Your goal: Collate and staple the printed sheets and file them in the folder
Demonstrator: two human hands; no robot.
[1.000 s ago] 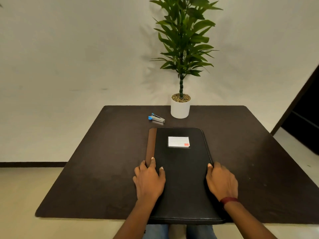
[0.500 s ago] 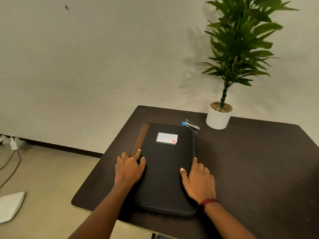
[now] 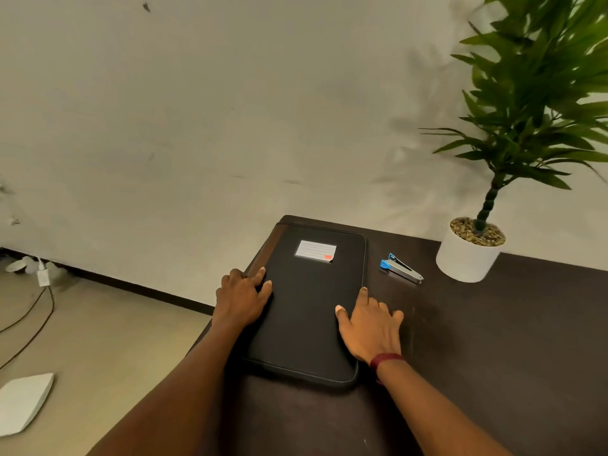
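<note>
Head view: closed black padded zip folder (image 3: 309, 311) w/ brown spine strip lies flat along the left edge of the dark brown matte table (image 3: 493, 340), far end close to the back corner. The left hand (image 3: 241, 299) rests on the spine side, fingers fairly straight, gripping nothing. The right hand (image 3: 370, 327) lies at the opposite edge: thumb on the cover, index finger along the rim, other fingers spread on the table, also holding nothing. Step in hand is prob. opening the folder. To do it well, pin the spine side w/ the left hand, find the zip pull or free edge w/ the right (pull not visible) & lift the cover w/o nudging the folder off the nearby table edge. No printed sheets in sight, so perhaps inside. Cover looks soft, w/ rounded corners & a piped rim; a white ruled label (image 3: 316, 250) w/ a red patch sits near its far end. A small blue-and-silver metal stapler (image 3: 401, 268) lies near the folder's right side, not touching. Beyond it stands a smooth white cylindrical pot (image 3: 467, 261) w/ pebbles & a leafy green plant (image 3: 539, 93).
</note>
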